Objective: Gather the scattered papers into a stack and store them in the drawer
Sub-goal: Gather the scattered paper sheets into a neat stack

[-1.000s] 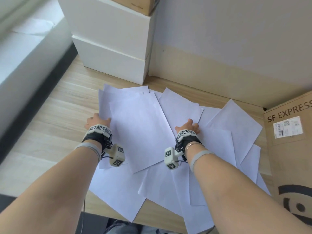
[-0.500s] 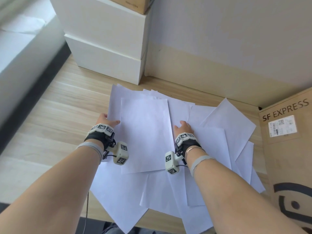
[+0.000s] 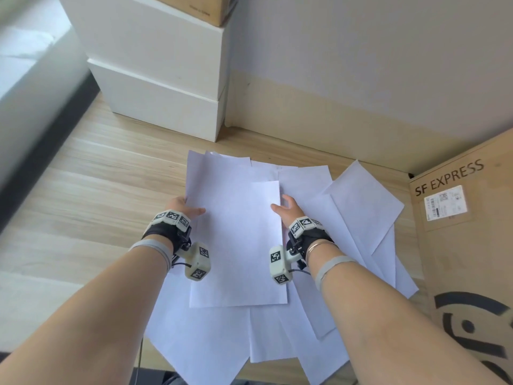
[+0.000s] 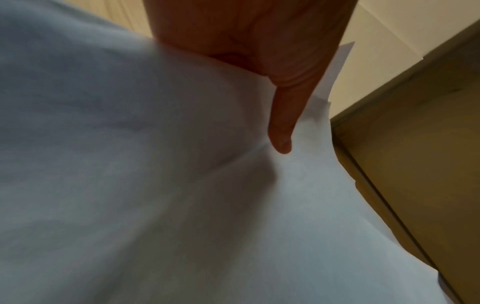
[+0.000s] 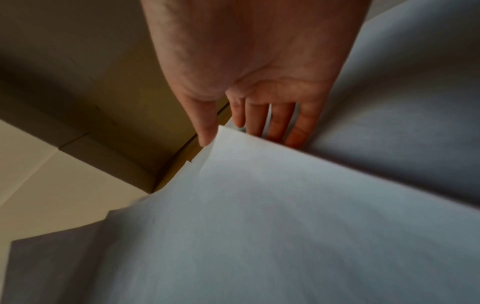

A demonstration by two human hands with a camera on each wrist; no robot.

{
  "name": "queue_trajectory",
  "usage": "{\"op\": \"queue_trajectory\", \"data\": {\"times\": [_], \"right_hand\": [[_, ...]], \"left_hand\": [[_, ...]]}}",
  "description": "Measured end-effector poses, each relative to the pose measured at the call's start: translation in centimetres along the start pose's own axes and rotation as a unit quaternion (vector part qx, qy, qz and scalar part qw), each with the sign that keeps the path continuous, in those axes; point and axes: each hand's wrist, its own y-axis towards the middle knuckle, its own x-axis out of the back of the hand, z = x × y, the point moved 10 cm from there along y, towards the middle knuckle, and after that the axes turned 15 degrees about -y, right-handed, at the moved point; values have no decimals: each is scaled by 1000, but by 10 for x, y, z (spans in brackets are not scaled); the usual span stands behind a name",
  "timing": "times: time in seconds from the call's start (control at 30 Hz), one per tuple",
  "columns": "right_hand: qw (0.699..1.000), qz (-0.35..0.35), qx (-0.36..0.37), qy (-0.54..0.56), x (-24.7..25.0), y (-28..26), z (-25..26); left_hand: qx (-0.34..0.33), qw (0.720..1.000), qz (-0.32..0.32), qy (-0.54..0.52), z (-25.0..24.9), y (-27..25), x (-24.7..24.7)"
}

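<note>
White sheets of paper (image 3: 361,207) lie overlapping on a light wooden desk (image 3: 91,190). In the middle, a partly gathered pile (image 3: 238,240) lies with its long axis running away from the person toward the wall (image 3: 361,65), short edges near and far. Its sheets are not squared up: far corners stick out at different offsets. The loose sheets to the right fan out at angles, their far corners pointing right and away, and more sheets underneath stick out toward the near edge of the desk.

The left hand (image 3: 184,209) is at the pile's left long edge. Its thumb lies straight on top of the paper, as the left wrist view also shows (image 4: 283,115); the other fingers are hidden under or behind the sheets, so I cannot tell how far they curl. The right hand (image 3: 287,209) is at the pile's right long edge. In the right wrist view its fingers (image 5: 278,121) are nearly straight and slightly spread behind a lifted paper edge, with the thumb touching that edge from the near side.

Two white boxes (image 3: 166,87) stand stacked at the far left of the desk, with a brown carton (image 3: 205,8) on top. A cardboard box printed "SF EXPRESS" (image 3: 466,245) stands at the right, just beside the fanned sheets. All of these are closed, so their contents do not show.
</note>
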Motion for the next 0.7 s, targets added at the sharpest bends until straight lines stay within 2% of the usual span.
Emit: {"op": "queue_trajectory", "data": {"times": [0.1,0.23,0.4,0.57,0.7], "right_hand": [[1000,9,-1,-5,-1,0,-5],[996,-38,-21,-76,13,-3,-22],[986,-43,-18,-158,15,-6,-29],[991,-7,53,-122,-6,-15,-3],[994,6,103,-20,-21,-21,23]], "left_hand": [[-2,1000,-4,-4,0,-2,-4],[-11,999,-25,-25,1,0,10],[-43,997,-50,-47,-3,-1,38],[-74,988,-52,-123,-7,-7,57],[-84,984,-24,-155,-10,-12,57]]}}
